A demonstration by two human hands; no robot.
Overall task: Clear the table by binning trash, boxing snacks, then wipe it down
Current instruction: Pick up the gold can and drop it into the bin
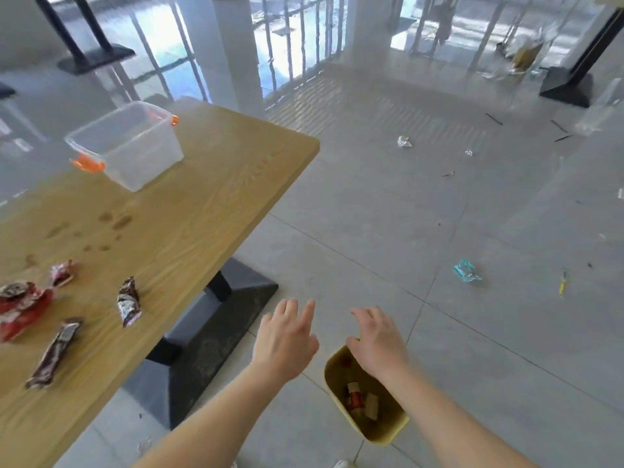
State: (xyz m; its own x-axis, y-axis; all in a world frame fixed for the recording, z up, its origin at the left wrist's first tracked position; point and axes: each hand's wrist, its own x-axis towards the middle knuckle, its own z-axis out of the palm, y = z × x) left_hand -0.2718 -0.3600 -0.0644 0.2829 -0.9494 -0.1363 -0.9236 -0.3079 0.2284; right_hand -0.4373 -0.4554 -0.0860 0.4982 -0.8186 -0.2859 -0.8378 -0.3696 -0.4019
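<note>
The fingers of the left hand (287, 336) are spread and nearly straight, palm down, holding nothing; those of the right hand (378, 342) are loosely bent, also palm down and with nothing in them. Both hands hover over the floor beside the table, the right one above the far rim of a small yellow plastic bin (381, 434) and hiding part of that rim; whether it touches the rim cannot be told. Inside the bin lie a few red and tan scraps, too blurred to name. To the left stands a light wooden table (202, 214) on a black pedestal base (202, 332), its near and left parts cut off by the frame. On it, near the left edge of view, lie a crumpled red wrapper (20, 309) partly cut off, a small red-and-silver wrapper (62, 271), a twisted brown-and-silver wrapper (129, 302) and a long dark bar wrapper (55, 352); any print on them is smeared and unreadable. Brownish stains mark the wood beyond them. Farther back sits a clear plastic box with orange latches (128, 146), lidless. On the grey tiled floor well apart lie a teal wrapper (467, 271) and a white crumpled scrap (404, 141)
</note>
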